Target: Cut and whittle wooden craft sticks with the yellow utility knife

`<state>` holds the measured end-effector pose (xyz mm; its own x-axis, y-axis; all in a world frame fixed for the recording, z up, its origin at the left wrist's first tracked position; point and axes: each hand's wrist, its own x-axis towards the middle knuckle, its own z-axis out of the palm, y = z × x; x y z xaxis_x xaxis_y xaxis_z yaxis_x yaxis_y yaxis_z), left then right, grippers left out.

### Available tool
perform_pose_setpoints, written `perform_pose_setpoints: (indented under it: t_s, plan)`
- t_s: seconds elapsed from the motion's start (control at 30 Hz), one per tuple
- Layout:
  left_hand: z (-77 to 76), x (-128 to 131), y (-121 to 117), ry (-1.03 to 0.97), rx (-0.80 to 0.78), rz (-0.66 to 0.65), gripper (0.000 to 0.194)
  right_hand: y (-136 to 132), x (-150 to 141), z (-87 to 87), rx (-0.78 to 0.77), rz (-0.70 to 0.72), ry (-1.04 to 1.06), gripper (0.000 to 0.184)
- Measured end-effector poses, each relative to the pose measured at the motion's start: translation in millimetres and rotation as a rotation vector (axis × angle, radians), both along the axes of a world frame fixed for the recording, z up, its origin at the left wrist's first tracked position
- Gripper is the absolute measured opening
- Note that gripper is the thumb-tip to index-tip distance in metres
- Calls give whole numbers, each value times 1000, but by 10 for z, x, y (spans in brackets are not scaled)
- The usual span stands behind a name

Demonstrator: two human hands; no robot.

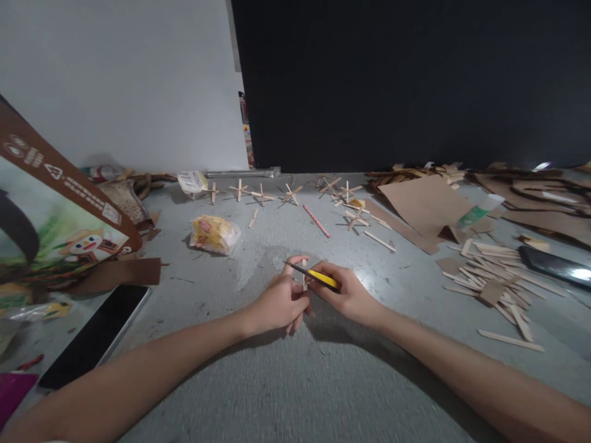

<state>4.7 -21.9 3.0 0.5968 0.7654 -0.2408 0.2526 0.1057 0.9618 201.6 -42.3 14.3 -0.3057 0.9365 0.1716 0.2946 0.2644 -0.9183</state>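
1. Two hands are over the desk (258, 394): the left hand (276, 304) pinches one short stick (304, 283) in its fingers; the right hand (354, 296) grasps one yellow-and-black tool (324, 279).
2. The held stick is at the desk's middle, its long axis running from near to far.
3. The tool slants across the stick, its long axis mostly sideways, its tip pointing left and slightly away.
4. At least six crossed-stick pieces (292, 194) stand or lie along the back; some overlap, so the exact count is unclear.
5. One striped rod (316, 221) and one yellow packet (212, 234) lie nearer.
6. One stick pile (501, 280), too tangled to count, lies right; one phone (99, 335) lies left.
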Motion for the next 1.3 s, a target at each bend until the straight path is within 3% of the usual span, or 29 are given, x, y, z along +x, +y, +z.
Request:
perform_pose_setpoints:
  t_s: [0.2,0.57,0.83,1.0,1.1,1.3]
  plan:
    - [-18,10,6,0,10,-3,95,18,-36,-38,-47,-4,11,20]
    - [34,35,-13,-73,-1,19,77,56,-7,-115,24,14,2,29]
    - [70,46,-25,-163,-9,9,74,73,23,-108,-135,68,117,25]
    - [63,-12,93,-199,-3,169,80,34,16,-52,-101,70,73,28]
    - [57,-39,152,-227,-7,174,90,32,14,-42,-85,-10,76,31]
    - [67,-30,119,-220,8,54,99,100,39,-68,-62,-348,102,43]
